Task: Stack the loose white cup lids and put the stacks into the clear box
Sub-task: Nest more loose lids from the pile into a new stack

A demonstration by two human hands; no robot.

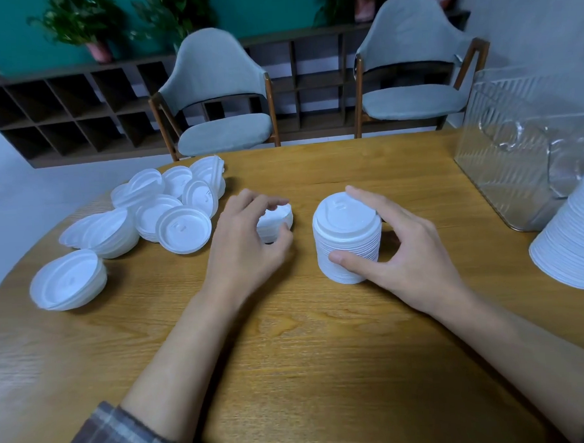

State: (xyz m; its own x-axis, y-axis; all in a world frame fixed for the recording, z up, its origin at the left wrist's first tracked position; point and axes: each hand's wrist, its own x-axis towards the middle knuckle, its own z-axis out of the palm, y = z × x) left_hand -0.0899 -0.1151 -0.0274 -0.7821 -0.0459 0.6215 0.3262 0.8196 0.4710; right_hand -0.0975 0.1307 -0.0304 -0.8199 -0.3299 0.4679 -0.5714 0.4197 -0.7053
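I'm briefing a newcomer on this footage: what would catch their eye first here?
First, the two hands at the middle of the table: the right hand holds a tall stack of white lids, and the left hand grips a short stack beside it. Next come the heap of loose lids at the left and the clear box at the far right, with another big stack just nearer than it.

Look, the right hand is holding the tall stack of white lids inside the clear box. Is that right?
Not quite. The right hand is holding the tall stack of white lids on the wooden table, not inside the clear box, which stands apart at the table's right side. The head view shows it.
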